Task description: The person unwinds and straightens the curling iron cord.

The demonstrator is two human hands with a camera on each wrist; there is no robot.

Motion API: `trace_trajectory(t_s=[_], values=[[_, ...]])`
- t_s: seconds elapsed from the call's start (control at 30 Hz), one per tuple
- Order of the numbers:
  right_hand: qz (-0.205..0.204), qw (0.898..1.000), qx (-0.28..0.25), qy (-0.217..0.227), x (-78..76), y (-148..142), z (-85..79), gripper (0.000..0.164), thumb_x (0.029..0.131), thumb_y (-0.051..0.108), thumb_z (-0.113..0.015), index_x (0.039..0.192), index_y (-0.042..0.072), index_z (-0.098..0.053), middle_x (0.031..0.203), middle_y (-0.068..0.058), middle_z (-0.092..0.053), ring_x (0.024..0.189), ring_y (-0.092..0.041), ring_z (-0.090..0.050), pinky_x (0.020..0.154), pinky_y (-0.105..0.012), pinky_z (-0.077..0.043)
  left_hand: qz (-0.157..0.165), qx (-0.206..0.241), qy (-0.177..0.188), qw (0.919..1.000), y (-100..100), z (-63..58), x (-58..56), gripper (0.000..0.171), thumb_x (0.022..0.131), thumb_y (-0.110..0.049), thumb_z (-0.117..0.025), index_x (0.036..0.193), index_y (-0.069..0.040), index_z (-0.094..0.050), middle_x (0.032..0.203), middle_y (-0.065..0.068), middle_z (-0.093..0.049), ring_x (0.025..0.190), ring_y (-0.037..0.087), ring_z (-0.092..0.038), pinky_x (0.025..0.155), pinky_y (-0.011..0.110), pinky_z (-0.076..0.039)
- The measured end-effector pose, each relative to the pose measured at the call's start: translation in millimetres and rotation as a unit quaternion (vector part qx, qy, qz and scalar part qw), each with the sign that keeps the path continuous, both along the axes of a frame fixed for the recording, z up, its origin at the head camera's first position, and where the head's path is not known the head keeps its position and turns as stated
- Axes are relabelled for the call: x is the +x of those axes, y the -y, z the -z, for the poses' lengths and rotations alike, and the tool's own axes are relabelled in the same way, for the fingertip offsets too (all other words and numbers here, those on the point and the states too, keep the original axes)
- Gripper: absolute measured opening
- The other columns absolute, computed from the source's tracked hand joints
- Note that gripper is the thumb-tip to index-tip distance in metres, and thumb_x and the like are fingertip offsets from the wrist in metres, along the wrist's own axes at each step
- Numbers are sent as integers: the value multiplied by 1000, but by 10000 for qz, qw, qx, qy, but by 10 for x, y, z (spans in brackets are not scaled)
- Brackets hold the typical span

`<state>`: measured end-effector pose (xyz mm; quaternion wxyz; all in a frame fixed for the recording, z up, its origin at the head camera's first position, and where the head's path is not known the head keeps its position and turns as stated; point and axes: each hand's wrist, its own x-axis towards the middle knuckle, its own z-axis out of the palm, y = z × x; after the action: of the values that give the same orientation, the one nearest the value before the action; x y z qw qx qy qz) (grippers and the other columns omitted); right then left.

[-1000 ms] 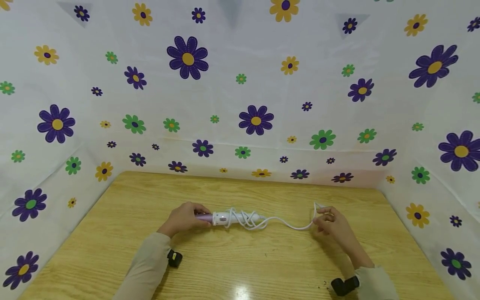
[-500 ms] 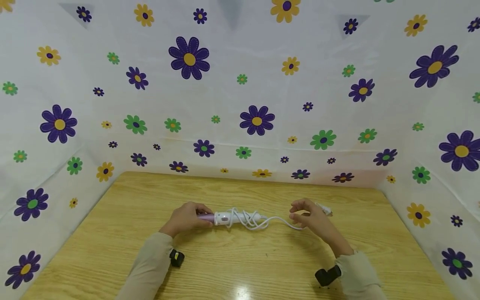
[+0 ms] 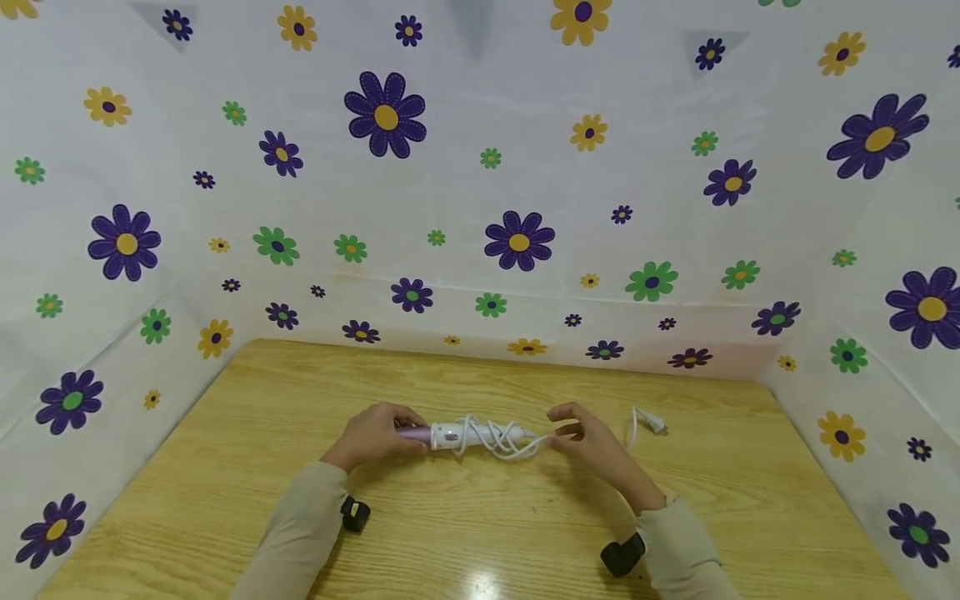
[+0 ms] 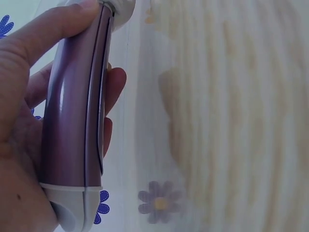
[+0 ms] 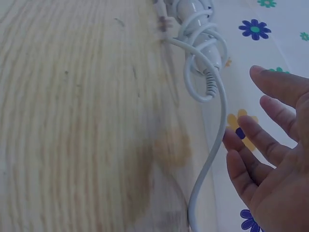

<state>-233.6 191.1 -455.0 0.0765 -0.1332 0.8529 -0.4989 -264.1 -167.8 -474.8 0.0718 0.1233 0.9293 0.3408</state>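
Observation:
My left hand grips a hair styling iron by its purple end, thumb on the near side and fingers around the far side. The iron's white handle, with a small button, points right over the table. A white cord is wound loosely around the handle and trails off right. My right hand is beside the cord close to the handle's end. In the right wrist view its fingers are spread and loosely bent, with the cord passing alongside them, not held. The plug lies farther right.
A wood-grain table lies beneath everything. White cloth with purple, yellow and green flowers rises behind it and along both sides. Black wrist cameras sit at both cuffs.
My right hand has moved left along the cord, from near the plug to close beside the handle. The plug has come into view on the table. My left hand keeps its grip.

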Motion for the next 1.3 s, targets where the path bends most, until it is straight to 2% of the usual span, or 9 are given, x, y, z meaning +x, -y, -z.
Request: trace_trajectory(t_s=[0.17, 0.33, 0.63, 0.83, 0.93, 1.03, 1.1, 1.23, 1.3], values=[[-93, 9987, 393, -303, -18, 45, 47, 33, 91, 18, -66, 120, 4, -57, 123, -15, -60, 110, -31, -58, 90, -41, -44, 16, 94, 86, 9999, 4, 9, -9, 36, 69, -39, -85, 100, -25, -73, 97, -5, -69, 82, 11, -57, 72, 31, -43], [-177, 9963, 730, -421, -35, 64, 77, 29, 91, 19, -67, 116, 6, -60, 113, -9, -65, 107, -27, -57, 88, -42, -46, -3, 106, 103, 9999, 2, 4, -9, 36, 70, -40, -84, 101, -26, -73, 98, -5, -69, 83, 12, -58, 71, 31, -43], [-678, 9895, 1118, -622, -40, 70, 30, 18, 89, 14, -68, 104, 8, -63, 92, -2, -63, 86, -13, -56, 72, -25, -47, -18, 121, 92, 9999, 22, -13, 15, 34, 69, -37, -84, 100, -27, -73, 95, -6, -69, 82, 11, -57, 71, 31, -43], [-1045, 9815, 1331, -892, -6, 36, -11, 19, 86, 17, -72, 100, 7, -67, 88, -1, -62, 77, -6, -52, 65, -22, -45, 16, 139, 110, 9998, 32, -30, 16, 34, 70, -36, -84, 100, -24, -73, 96, -5, -69, 83, 12, -57, 72, 31, -44], [-1152, 9741, 1652, -1026, 16, 33, -12, 15, 85, 21, -73, 96, 11, -70, 84, 5, -62, 72, -1, -50, 70, -24, -41, 14, 150, 134, 9998, 31, -35, 19, 34, 70, -36, -84, 100, -24, -73, 95, -5, -69, 83, 12, -58, 72, 31, -44], [-1108, 9650, 2070, -1166, 29, 30, -17, 9, 85, 24, -73, 89, 17, -70, 77, 12, -60, 68, 2, -47, 76, -31, -32, 13, 180, 158, 9997, 28, -44, 23, 34, 70, -36, -84, 100, -24, -73, 95, -5, -69, 83, 12, -58, 73, 31, -44], [-1030, 9598, 2307, -1222, 31, 19, -20, 6, 84, 24, -73, 85, 20, -70, 73, 14, -59, 66, 3, -46, 75, -32, -30, 24, 237, 183, 9995, 22, -59, 28, 33, 71, -36, -84, 100, -24, -73, 95, -5, -69, 83, 12, -58, 73, 31, -44], [-919, 9533, 2571, -1289, 16, -30, -1, 4, 83, 20, -73, 83, 19, -69, 73, 13, -61, 65, 1, -47, 67, -26, -40, 96, 332, 185, 9992, 13, -97, 44, 33, 71, -35, -83, 100, -23, -73, 94, -4, -69, 83, 13, -58, 73, 31, -45], [-903, 9550, 2566, -1182, 0, -60, 23, 3, 83, 18, -72, 84, 17, -69, 75, 11, -62, 67, 0, -49, 63, -23, -42, 152, 352, 175, 9991, 11, -115, 54, 33, 71, -34, -83, 100, -22, -73, 93, -4, -68, 83, 13, -58, 73, 31, -45]])
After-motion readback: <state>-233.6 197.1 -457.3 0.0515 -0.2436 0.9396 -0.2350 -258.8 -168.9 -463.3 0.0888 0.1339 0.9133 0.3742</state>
